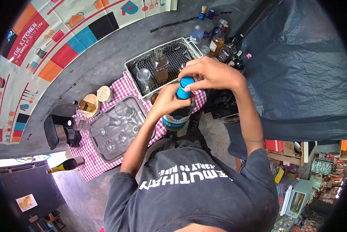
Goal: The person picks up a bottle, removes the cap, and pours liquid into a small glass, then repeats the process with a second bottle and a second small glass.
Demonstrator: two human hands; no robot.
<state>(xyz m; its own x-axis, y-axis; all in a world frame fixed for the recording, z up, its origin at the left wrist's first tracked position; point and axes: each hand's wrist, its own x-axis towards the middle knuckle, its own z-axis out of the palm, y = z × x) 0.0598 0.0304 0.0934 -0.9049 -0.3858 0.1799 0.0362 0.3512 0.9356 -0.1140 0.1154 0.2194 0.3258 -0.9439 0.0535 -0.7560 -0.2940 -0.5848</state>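
Observation:
A green bottle (176,118) with a blue-and-white label stands upright close to the front of my body. My left hand (167,101) is wrapped round its neck, just under the blue cap (186,82). The fingers and thumb of my right hand (210,73) are closed on that cap from above and the right. Behind my hands, a wire-mesh basket (134,85) holds a clear bottle of amber liquid (160,69) and a glass vessel (144,77).
A grey tray (97,145) of several upturned glasses lies on the pink checked cloth (86,164), left of my left forearm. Several bottles (216,42) crowd the back right. A dark bottle (69,165) lies at the cloth's left edge.

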